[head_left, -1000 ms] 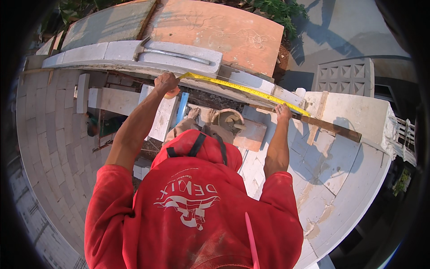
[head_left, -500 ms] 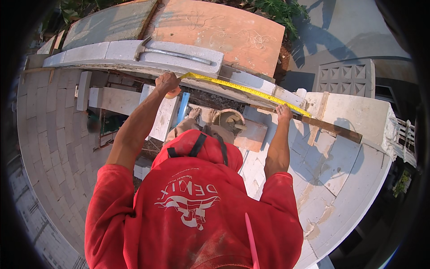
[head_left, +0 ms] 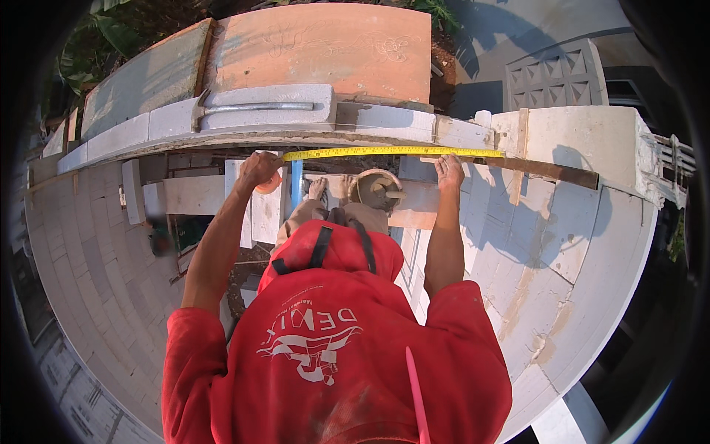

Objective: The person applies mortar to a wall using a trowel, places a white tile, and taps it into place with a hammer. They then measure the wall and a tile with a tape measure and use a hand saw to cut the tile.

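My left hand (head_left: 260, 169) is closed around a tape measure, whose rounded orange case (head_left: 268, 183) shows below the fingers. From it the yellow blade (head_left: 370, 151) runs almost level to the right, along the near side of the block wall. My right hand (head_left: 449, 171) has its fingertips pinched at the blade's lower edge, some way short of its far end. That end lies over a brown wooden board (head_left: 555, 171). A hammer (head_left: 259, 106) rests on a white block (head_left: 285, 95) on top of the wall, beyond my left hand.
A round bucket (head_left: 376, 190) with grey mortar stands near my feet, between my arms. Beside it is a blue strip-like tool (head_left: 296, 181). An orange-brown panel (head_left: 318, 55) with tangled string lies beyond the wall. White block paving (head_left: 518, 288) spreads at right.
The blade has swung from a downward slant to nearly level. My right hand has shifted left along it and a little up, while my left hand has come lower in the view.
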`<state>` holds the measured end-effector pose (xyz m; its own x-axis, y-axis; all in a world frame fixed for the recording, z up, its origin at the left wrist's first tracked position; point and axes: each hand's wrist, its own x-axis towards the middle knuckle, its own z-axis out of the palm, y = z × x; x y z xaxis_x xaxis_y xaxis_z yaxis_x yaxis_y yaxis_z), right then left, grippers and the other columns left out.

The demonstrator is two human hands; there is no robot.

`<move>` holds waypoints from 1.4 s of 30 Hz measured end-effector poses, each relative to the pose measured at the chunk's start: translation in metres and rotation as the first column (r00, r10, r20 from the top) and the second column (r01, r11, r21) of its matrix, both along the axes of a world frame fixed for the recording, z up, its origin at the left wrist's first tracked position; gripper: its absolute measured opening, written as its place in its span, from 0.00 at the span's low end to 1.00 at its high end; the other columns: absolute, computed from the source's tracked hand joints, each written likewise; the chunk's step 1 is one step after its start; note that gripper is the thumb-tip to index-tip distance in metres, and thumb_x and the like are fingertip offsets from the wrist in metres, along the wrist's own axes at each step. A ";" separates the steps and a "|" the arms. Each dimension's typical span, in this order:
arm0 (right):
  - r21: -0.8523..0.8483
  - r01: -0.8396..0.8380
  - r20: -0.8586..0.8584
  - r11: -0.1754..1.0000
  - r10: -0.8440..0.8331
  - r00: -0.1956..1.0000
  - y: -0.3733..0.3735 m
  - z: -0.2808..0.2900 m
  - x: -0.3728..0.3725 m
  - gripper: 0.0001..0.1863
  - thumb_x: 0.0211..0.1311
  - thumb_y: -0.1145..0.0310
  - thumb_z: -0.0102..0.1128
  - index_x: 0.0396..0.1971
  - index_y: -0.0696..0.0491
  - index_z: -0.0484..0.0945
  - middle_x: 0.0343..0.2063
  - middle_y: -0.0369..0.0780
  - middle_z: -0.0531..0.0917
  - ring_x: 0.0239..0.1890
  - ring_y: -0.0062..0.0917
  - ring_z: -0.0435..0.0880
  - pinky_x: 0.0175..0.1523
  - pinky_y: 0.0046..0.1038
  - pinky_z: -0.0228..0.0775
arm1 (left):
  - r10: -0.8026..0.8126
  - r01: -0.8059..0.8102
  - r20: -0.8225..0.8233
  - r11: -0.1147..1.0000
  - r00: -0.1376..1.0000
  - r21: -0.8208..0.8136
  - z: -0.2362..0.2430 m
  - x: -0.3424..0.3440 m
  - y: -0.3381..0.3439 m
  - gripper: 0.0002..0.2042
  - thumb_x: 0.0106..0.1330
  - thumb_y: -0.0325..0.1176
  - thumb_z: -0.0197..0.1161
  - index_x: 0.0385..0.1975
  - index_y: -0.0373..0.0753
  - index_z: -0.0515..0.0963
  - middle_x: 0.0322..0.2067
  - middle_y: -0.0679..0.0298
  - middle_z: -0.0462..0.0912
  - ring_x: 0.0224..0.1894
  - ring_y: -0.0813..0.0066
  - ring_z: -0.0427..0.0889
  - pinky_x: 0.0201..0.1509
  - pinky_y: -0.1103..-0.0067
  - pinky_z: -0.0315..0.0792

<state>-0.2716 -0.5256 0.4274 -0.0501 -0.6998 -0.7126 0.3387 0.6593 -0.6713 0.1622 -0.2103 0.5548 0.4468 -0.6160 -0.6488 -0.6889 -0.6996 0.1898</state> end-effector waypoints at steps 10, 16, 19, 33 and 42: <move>-0.047 -0.023 -0.185 0.999 0.014 0.983 -0.012 0.026 -0.002 0.16 0.68 0.69 0.59 0.53 0.59 0.77 0.41 0.46 0.84 0.39 0.33 0.84 0.41 0.35 0.84 | -0.292 0.274 -0.065 0.941 0.954 -0.197 -0.040 -0.009 0.039 0.13 0.67 0.44 0.57 0.38 0.46 0.84 0.33 0.58 0.86 0.37 0.55 0.86 0.42 0.64 0.79; 0.025 -0.020 -0.137 0.999 0.023 0.990 -0.016 0.019 0.016 0.26 0.72 0.60 0.56 0.63 0.59 0.69 0.54 0.50 0.78 0.48 0.35 0.81 0.50 0.40 0.82 | -0.349 0.309 -0.109 0.910 0.931 -0.278 -0.036 0.011 0.025 0.11 0.66 0.39 0.57 0.36 0.42 0.85 0.33 0.59 0.86 0.36 0.61 0.86 0.39 0.68 0.79; 0.026 -0.103 -0.076 0.994 0.105 0.992 -0.013 0.016 0.022 0.35 0.74 0.48 0.52 0.69 0.58 0.61 0.61 0.51 0.74 0.55 0.37 0.78 0.54 0.42 0.80 | -0.250 0.187 -0.194 0.937 0.949 -0.295 -0.021 0.014 0.017 0.14 0.66 0.42 0.58 0.34 0.39 0.85 0.31 0.56 0.86 0.30 0.58 0.85 0.36 0.68 0.77; -0.103 -0.329 0.153 0.939 0.341 0.927 0.058 0.034 0.073 0.27 0.74 0.58 0.55 0.66 0.57 0.69 0.50 0.47 0.81 0.51 0.39 0.82 0.57 0.45 0.78 | -0.295 0.187 -0.260 0.909 0.920 -0.372 -0.012 -0.008 0.039 0.13 0.61 0.38 0.66 0.37 0.34 0.84 0.25 0.49 0.83 0.30 0.53 0.85 0.33 0.65 0.73; -0.060 -0.942 -0.206 0.331 0.919 0.336 0.207 -0.050 0.046 0.18 0.66 0.59 0.62 0.47 0.57 0.84 0.38 0.40 0.88 0.39 0.26 0.86 0.43 0.32 0.78 | -0.105 -0.060 -0.427 0.932 0.898 -0.357 -0.018 -0.057 0.041 0.42 0.56 0.36 0.74 0.70 0.35 0.58 0.13 0.61 0.77 0.15 0.70 0.76 0.25 0.68 0.70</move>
